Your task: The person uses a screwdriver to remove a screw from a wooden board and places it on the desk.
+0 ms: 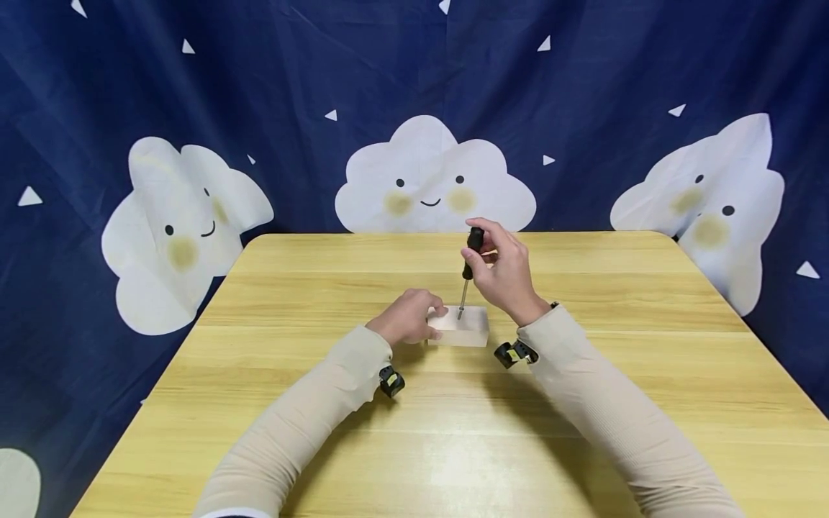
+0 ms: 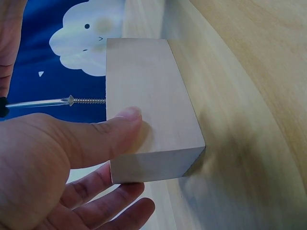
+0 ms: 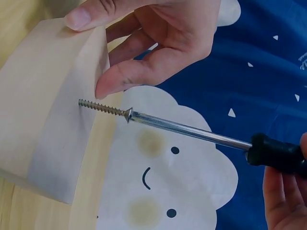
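A pale wooden block [image 1: 458, 337] lies on the table. My left hand [image 1: 409, 316] grips its left end, the thumb [image 2: 112, 132] on the near face and fingers at the far side. In my right hand [image 1: 508, 270] is a screwdriver with a black handle [image 1: 475, 248] and a bright metal shaft [image 3: 192, 134], held nearly upright above the block. At the shaft's tip stands a screw [image 3: 103, 108], its head against the tip and its thread mostly exposed. The screw's point meets the block's top face; how deep it sits cannot be told.
The wood-grain table [image 1: 466, 432] spreads around the block on all sides. Behind it hangs a dark blue curtain [image 1: 291, 72] with printed clouds and small white triangles. A small black camera sits on each wrist, the right one [image 1: 514, 354] close to the tabletop.
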### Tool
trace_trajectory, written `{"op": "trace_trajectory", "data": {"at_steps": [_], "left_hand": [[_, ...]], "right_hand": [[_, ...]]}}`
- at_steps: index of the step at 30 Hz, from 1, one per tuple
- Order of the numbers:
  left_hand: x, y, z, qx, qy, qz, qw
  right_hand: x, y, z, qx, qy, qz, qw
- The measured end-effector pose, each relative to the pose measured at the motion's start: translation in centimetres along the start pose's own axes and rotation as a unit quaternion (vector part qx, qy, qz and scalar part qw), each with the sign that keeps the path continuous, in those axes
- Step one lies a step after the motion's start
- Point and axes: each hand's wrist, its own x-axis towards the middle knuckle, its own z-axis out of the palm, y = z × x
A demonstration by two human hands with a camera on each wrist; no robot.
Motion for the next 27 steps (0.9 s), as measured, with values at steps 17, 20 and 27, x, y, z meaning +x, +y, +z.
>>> {"op": "trace_trajectory", "data": {"at_steps": [17, 20, 27], "left_hand": [[0.1, -0.1, -0.1, 0.007, 0.001, 0.014, 0.9999], [0.0, -0.2, -0.1, 0.002, -0.002, 0.010, 0.9999], [0.0, -0.1, -0.1, 0.005, -0.005, 0.008, 0.9999]], "right_hand": [[-0.1, -0.1, 0.2, 0.058, -0.047, 0.006, 0.9972], [-0.2, -1.1, 0.2, 0.049, -0.024, 0.007, 0.9985], [-0.3, -2.1, 0.3, 0.036, 0.021, -0.010, 0.9991]]}}
